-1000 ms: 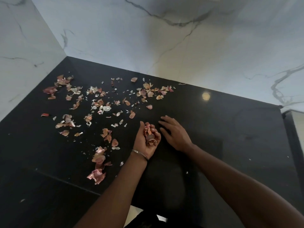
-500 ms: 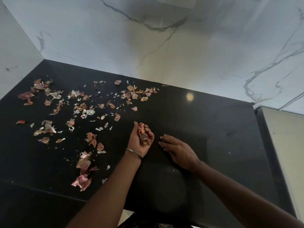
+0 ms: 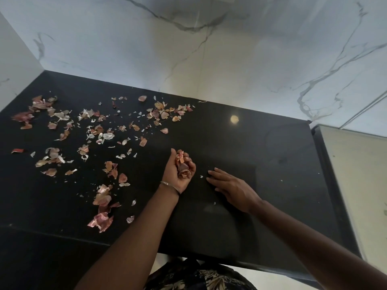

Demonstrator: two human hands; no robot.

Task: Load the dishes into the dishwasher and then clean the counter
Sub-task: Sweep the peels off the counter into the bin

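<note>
The left hand [image 3: 179, 174], palm up, cups a clump of onion skins [image 3: 182, 167] in curled fingers. The right hand [image 3: 232, 188] lies flat and empty just to its right. The loose peels [image 3: 100, 143] on the black surface [image 3: 261, 160] spread leftward and beyond the left hand, so it is nearer.

Glossy black counter [image 3: 261, 155], pink and white onion skins [image 3: 100, 141] scattered over its left half, tiny flakes [image 3: 201, 176] mid-counter

White marble wall [image 3: 230, 59] with grey veins behind. Round light reflection [image 3: 234, 119] glints. Floral-print garment [image 3: 201, 277] at bottom edge.
</note>
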